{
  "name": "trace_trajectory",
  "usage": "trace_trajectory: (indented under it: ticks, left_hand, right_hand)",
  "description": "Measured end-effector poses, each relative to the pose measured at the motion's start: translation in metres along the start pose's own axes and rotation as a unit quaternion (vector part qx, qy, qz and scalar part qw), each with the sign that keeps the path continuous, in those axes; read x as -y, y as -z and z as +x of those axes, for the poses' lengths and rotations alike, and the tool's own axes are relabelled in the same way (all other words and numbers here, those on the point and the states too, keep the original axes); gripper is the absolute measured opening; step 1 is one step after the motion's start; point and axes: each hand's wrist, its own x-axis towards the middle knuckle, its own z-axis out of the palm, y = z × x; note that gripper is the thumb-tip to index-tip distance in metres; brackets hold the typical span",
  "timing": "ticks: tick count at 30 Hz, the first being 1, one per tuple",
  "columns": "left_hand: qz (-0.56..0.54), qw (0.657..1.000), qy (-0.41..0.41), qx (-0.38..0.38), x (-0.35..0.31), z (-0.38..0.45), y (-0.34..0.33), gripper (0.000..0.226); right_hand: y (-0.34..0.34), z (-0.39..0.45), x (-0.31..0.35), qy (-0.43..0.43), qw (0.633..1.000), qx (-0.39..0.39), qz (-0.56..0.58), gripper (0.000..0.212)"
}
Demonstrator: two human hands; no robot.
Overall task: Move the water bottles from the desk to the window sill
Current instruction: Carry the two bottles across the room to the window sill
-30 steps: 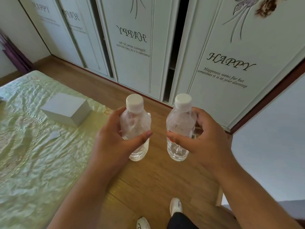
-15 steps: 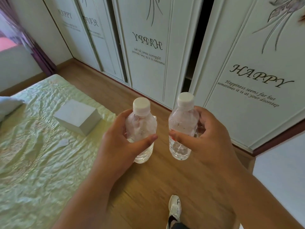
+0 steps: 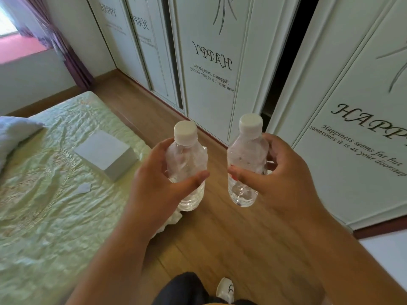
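Note:
My left hand (image 3: pixel 158 186) is wrapped around one clear water bottle (image 3: pixel 186 155) with a white cap, held upright over the wooden floor. A second clear bottle (image 3: pixel 247 150), also white-capped and upright, sits in my right hand (image 3: pixel 282 179). The two bottles are side by side, a small gap apart, at chest height in the middle of the view. The window sill (image 3: pixel 19 51) shows at the far upper left, pinkish in the light, beside a purple curtain (image 3: pixel 68 53). No desk is in view.
A bed with a pale green cover (image 3: pixel 44 212) fills the left side, carrying a white box (image 3: pixel 105 155) and a pillow (image 3: pixel 15 133). White wardrobe doors (image 3: pixel 211 62) line the right, one gap standing open. A wooden floor strip (image 3: pixel 220 234) runs between them. My shoe (image 3: pixel 225 289) is below.
The view has swung left: the window sill and curtain have come into sight and the bed has shifted right. Both hands keep the same hold on the bottles.

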Motion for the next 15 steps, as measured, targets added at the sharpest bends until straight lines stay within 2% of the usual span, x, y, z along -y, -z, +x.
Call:
trace_trajectory:
  ticks: [8,15]
  left_hand:
    - [-0.009,1.000,0.001,0.029,0.020,0.067,-0.022,0.082]
    - [-0.045,0.997,-0.013,0.067,0.039,0.163,-0.021,0.080]
  right_hand:
    - [-0.008,0.058,-0.017,-0.022,1.000,-0.004,-0.018,0.074]
    - [-0.033,0.129,-0.015,-0.044,0.998,-0.031,-0.038,0.074]
